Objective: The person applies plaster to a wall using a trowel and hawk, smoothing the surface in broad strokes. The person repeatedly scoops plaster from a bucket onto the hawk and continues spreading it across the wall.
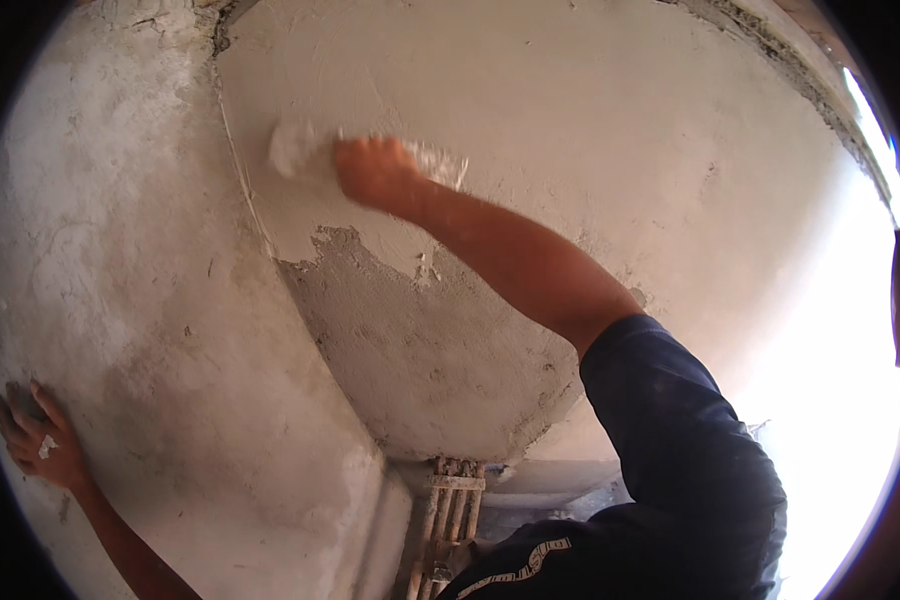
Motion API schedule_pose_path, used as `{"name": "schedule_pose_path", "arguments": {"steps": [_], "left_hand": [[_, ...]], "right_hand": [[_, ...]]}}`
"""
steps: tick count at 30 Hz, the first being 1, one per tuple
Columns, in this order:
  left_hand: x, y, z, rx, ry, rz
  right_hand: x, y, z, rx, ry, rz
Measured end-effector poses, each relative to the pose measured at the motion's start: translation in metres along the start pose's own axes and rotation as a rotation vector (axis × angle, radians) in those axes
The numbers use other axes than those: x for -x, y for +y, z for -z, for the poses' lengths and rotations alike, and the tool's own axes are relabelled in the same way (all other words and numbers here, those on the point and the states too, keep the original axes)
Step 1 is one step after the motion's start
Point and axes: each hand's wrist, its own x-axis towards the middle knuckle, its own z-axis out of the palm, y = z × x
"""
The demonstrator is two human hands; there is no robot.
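Note:
My right hand (378,174) is closed on a plastering trowel (440,165), pressed against the wall ahead. The trowel is blurred and caked with pale plaster, and my fist hides its handle. Smooth, damp-looking plaster (570,110) covers the upper part of this wall. Below the trowel lies a rougher, darker patch (430,340) with a ragged upper edge and a few loose crumbs of plaster. At the far left my left hand (48,440) rests with fingers spread on the adjoining wall (160,330). A whitish smear of plaster sits on the back of that hand.
The two walls meet in a corner line (238,165) left of the trowel. Several wooden poles (455,510) tied together stand below the rough patch. Bright light comes in at the right (840,400), beside the wall's rough edge (820,95).

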Motion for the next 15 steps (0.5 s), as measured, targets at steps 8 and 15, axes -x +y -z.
{"name": "schedule_pose_path", "arguments": {"steps": [8, 15], "left_hand": [[0.003, 0.024, 0.004, 0.032, -0.074, 0.033], [-0.003, 0.015, 0.013, 0.06, 0.026, -0.006]], "right_hand": [[0.147, 0.05, -0.07, 0.114, -0.413, 0.086], [0.106, 0.089, 0.03, 0.305, 0.127, -0.041]]}}
